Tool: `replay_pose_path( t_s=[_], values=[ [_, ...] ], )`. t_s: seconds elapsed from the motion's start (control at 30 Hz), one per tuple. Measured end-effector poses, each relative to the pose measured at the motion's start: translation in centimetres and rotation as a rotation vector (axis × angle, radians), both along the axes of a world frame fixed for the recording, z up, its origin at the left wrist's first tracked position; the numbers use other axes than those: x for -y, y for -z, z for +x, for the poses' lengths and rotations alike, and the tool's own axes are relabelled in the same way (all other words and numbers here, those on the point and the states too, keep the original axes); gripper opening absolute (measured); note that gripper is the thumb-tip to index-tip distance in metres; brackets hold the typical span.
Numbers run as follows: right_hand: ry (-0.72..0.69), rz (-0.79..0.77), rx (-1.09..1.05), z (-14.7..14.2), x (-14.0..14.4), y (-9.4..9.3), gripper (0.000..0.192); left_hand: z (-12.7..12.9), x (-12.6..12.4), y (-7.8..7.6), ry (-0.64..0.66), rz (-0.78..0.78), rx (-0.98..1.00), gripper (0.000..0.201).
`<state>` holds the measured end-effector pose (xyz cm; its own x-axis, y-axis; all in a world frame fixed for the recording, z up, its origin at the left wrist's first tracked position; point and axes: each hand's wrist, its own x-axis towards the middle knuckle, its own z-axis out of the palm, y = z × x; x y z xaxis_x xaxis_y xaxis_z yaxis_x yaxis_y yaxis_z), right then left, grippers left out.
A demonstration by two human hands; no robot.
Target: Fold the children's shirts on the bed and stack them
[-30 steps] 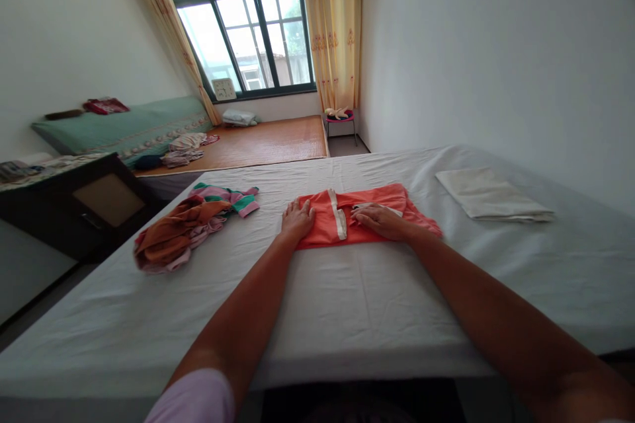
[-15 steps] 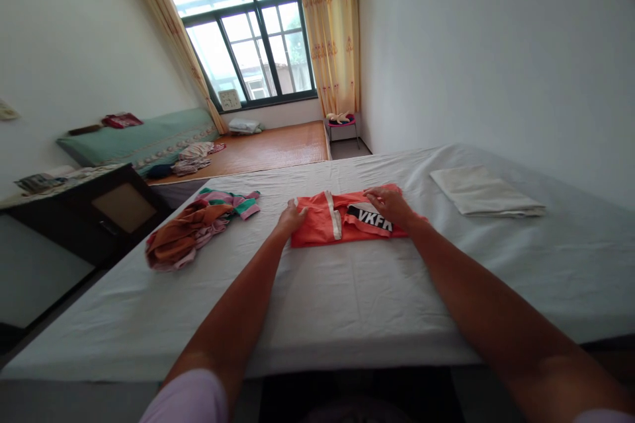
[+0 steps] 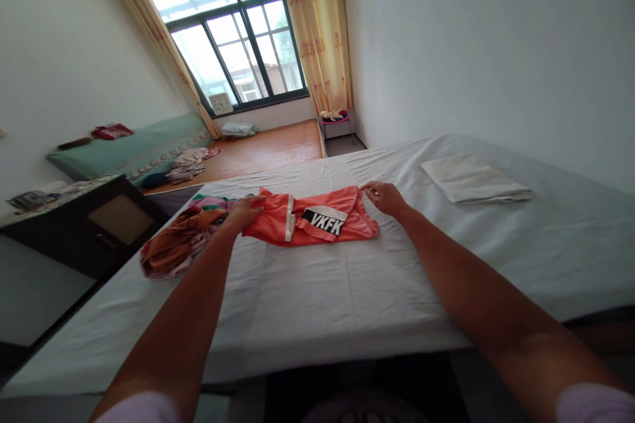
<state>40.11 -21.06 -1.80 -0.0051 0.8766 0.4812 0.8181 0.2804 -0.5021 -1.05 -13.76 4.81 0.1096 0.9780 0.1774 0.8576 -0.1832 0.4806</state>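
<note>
An orange shirt [image 3: 327, 201] lies folded into a long strip on the white-sheeted bed, with a white stripe and a black-and-white patch reading VKFK facing up. My left hand [image 3: 244, 213] grips its left end, thumb and fingers closed on the cloth. At the far right corner of the shirt, the fingertips of my right hand [image 3: 385, 198] pinch the fabric. A heap of brown, pink and green clothes [image 3: 173, 244] sits just left of my left hand, partly hidden behind it and the forearm.
A folded cream cloth [image 3: 476, 180] lies on the sheet [image 3: 337, 304] to the right. Behind stands a second bed with a brown mat [image 3: 278, 142] and clothes on it. At left is a dark cabinet [image 3: 89, 225]; a white wall [image 3: 471, 46] borders the right.
The orange shirt has shifted left, its left end now close to the clothes heap. My left hand moved left with it, and my right hand went from atop the shirt to its far right corner.
</note>
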Motion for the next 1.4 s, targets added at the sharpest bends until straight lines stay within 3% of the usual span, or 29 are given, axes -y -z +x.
replay_pose_path(
  t_s=[0.1,0.2,0.27,0.47,0.6,0.7,0.8,0.87,0.93,1.0,1.1,1.23,1.3,1.4],
  values=[
    [0.019,-0.023,0.031,0.0,-0.2,0.3,0.023,1.8,0.8,-2.6,0.044,0.02,-0.198,0.048],
    [0.012,-0.038,0.043,0.0,-0.2,0.4,0.023,6.9,1.9,-4.0,0.177,0.095,-0.309,0.048],
    [0.005,-0.035,0.035,0.0,-0.1,0.3,0.023,10.9,2.4,-4.2,0.26,0.085,-0.318,0.045],
    [0.006,-0.023,0.0,0.5,-0.1,0.1,0.023,20.0,2.8,-2.0,0.38,-0.071,-0.221,0.025],
    [0.021,-0.025,-0.025,0.8,-0.4,0.2,0.023,23.5,3.1,0.3,0.407,-0.127,-0.117,0.019],
    [0.034,-0.031,-0.033,0.9,-0.4,0.3,0.024,25.2,3.8,1.6,0.435,-0.131,-0.057,0.03],
    [0.072,-0.041,-0.034,0.9,-0.3,0.2,0.023,25.2,3.9,1.9,0.449,-0.171,0.153,0.052],
    [0.118,-0.031,-0.049,0.7,0.0,-0.3,0.025,23.8,3.3,1.5,0.427,-0.162,0.349,0.052],
    [0.143,0.036,-0.057,-0.1,0.4,-1.0,0.029,21.4,2.3,1.1,0.386,-0.053,0.409,0.045],
    [0.078,0.151,-0.022,-1.6,0.9,-1.6,0.034,18.8,1.3,1.3,0.394,0.099,0.278,0.04],
    [-0.136,0.211,0.116,-4.7,1.5,-1.4,0.04,15.4,0.7,3.6,0.518,0.183,-0.021,0.04],
    [-0.228,-0.164,0.305,-7.6,1.9,0.7,0.054,13.4,0.8,7.7,0.565,0.078,-0.184,0.05],
    [-0.226,-0.316,0.34,-7.9,1.9,1.5,0.062,13.1,0.8,8.8,0.535,0.062,-0.189,0.052],
    [-0.216,-0.298,0.333,-7.6,1.8,1.5,0.057,13.0,0.9,9.0,0.542,0.074,-0.188,0.054]
  ],
)
